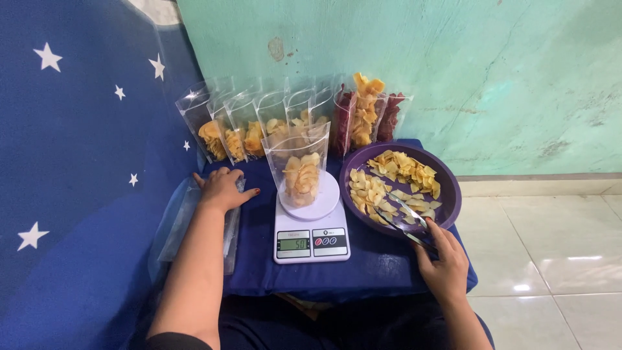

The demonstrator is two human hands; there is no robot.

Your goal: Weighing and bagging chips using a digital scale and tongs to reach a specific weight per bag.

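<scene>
A clear stand-up pouch (299,170) partly filled with yellow chips stands upright on a white digital kitchen scale (311,241). My right hand (443,260) grips metal tongs (403,219) whose tips rest among the chips in a purple round tray (448,194). My left hand (222,188) lies flat, fingers apart, on a stack of empty clear pouches (183,223) left of the scale. Everything rests on a small table under a dark blue cloth (376,262).
A row of clear pouches (259,126) with yellow chips lines the back, with fuller yellow and dark red ones (366,116) to their right. A green wall stands behind, a blue starred fabric (71,162) at left, and white tiled floor (551,259) at right.
</scene>
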